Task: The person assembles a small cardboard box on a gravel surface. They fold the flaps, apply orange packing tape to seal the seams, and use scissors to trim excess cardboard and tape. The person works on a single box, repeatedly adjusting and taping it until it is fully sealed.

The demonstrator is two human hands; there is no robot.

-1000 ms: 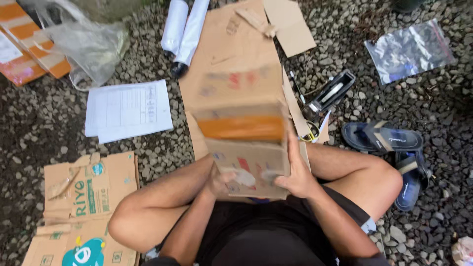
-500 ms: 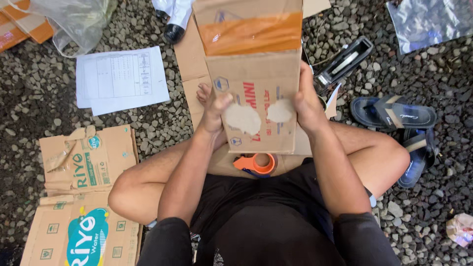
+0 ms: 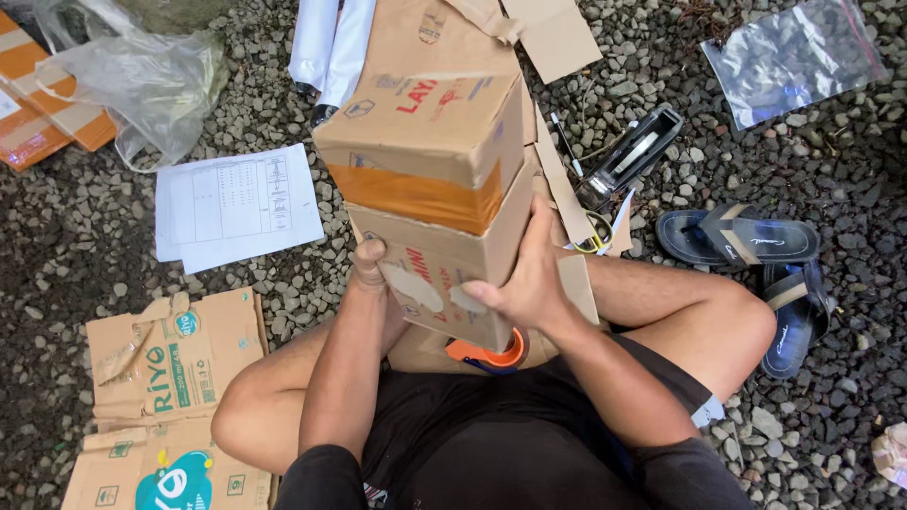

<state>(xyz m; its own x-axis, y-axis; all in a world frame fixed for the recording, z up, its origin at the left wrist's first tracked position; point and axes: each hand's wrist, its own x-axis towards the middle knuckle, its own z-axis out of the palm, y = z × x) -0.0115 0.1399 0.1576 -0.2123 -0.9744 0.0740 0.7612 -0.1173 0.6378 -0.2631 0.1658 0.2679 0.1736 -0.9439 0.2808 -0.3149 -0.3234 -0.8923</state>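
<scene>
- Box (image 3: 430, 179): you hold one brown cardboard box up over your lap, tilted, with a band of brown tape across its upper side and two torn pale patches on the side facing you.
- Your left hand (image 3: 370, 269) wraps around the box's left edge, fingers curled on the cardboard, a firm hold.
- Your right hand (image 3: 524, 283) lies spread flat against the box's right side, thumb across the near face beside the torn patches; together the two hands clamp the box between them.
- Step in hand, as I judge it: you are turning and steadying the box, with sealing seemingly under way since tape already crosses one seam.
- Next move, as a judgement: it calls for one hand to keep the box braced while the other frees itself for the tape roll (image 3: 487, 354), which sits just under the box, near your lap; only its orange rim shows.
- Counts on the gravel (image 3: 831, 151):
- one tape dispenser (image 3: 628, 156), black, right of the box;
- one pair of scissors (image 3: 595, 236) just near it, partly hidden;
- two sandals (image 3: 737, 236) at right, one nearer you than the other;
- one printed sheet (image 3: 236, 203) at left;
- two flattened cartons (image 3: 161, 364) at near left;
- two white rolls (image 3: 331, 42) at far centre;
- one clear bag (image 3: 794, 57) at far right, one crumpled plastic bag (image 3: 142, 80) at far left.
</scene>
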